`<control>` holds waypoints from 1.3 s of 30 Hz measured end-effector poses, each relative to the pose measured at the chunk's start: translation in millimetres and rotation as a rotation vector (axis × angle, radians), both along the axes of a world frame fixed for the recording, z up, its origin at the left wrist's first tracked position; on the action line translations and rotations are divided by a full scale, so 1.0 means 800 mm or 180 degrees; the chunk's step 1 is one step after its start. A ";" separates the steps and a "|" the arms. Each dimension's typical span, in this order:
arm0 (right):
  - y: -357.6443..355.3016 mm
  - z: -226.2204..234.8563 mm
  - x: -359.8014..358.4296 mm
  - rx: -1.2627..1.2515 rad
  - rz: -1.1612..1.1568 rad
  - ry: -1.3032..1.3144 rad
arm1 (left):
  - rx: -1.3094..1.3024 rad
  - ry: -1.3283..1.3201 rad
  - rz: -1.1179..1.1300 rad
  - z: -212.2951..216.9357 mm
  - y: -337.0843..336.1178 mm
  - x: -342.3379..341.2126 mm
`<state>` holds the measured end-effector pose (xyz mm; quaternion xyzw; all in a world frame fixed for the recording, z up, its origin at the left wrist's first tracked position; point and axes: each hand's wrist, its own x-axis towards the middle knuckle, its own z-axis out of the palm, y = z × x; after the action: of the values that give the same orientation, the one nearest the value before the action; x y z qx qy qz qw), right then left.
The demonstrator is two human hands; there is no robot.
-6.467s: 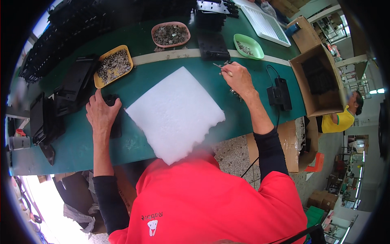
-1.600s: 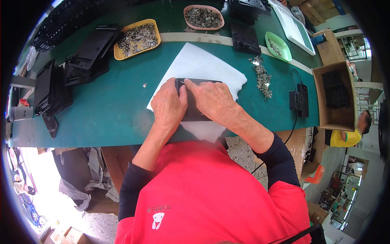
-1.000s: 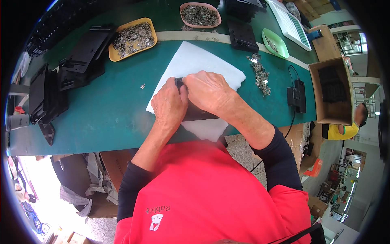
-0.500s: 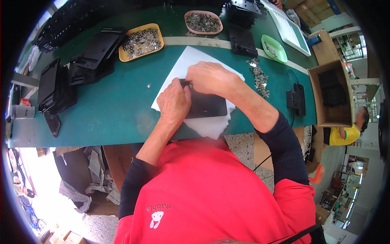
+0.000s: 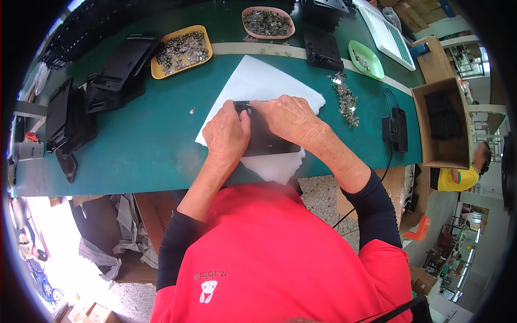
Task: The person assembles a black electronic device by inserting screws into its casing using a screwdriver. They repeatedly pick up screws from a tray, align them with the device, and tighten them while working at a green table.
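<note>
A flat black plate (image 5: 272,141) lies on a white foam sheet (image 5: 250,72) right in front of me. My left hand (image 5: 226,133) is closed around its left side, thumb on top near the upper left corner. My right hand (image 5: 293,121) reaches over the plate from the right with fingers bent together. Its fingertips press at that same far left corner, close to the left thumb. Whatever they pinch there is too small or too covered to make out.
Small metal pieces fill a yellow tray (image 5: 156,71), a pink tray (image 5: 245,27) and a green tray (image 5: 379,72); more lie in a loose pile (image 5: 347,102). Black plates (image 5: 116,75) are stacked left. An adapter (image 5: 398,129) and a cardboard box (image 5: 417,118) stand right.
My right hand has come lower and nearer to me, its fingertips still at the plate's far left corner. The left hand keeps its hold. The whole view has shifted slightly.
</note>
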<state>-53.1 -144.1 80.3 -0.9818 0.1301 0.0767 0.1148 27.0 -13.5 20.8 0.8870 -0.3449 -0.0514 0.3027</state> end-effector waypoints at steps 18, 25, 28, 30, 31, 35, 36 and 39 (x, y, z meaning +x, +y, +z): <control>0.030 0.012 0.012 0.0121 -0.0295 0.0300 | -0.0112 -0.0003 -0.0080 -0.005 0.000 0.005; 0.015 0.012 0.024 -0.0059 0.0168 -0.0256 | -0.0202 0.0012 -0.0185 -0.007 0.001 0.005; 0.013 0.023 0.037 -0.0125 0.0391 -0.0013 | -0.0201 -0.0013 -0.0221 -0.007 0.001 0.006; 0.016 0.041 0.049 -0.0080 0.0407 0.0400 | -0.0138 0.0021 -0.0222 -0.008 0.001 0.006; 0.015 0.041 0.053 -0.0103 0.0485 0.0445 | -0.0103 0.0043 -0.0215 -0.009 0.001 0.006; 0.019 0.053 0.066 -0.0285 0.0686 0.0729 | -0.0081 0.0047 -0.0143 -0.006 -0.001 0.006; 0.021 0.058 0.068 -0.0356 0.0718 0.0827 | -0.0090 0.0012 -0.0149 -0.006 0.000 0.005; 0.005 0.040 0.050 -0.0348 0.1021 -0.0006 | -0.0120 -0.0066 -0.0146 -0.007 -0.005 0.006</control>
<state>-13.2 -139.8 112.1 -0.9949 -0.0243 0.0859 0.0476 32.1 -17.1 15.1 0.8735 -0.3692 -0.0427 0.3145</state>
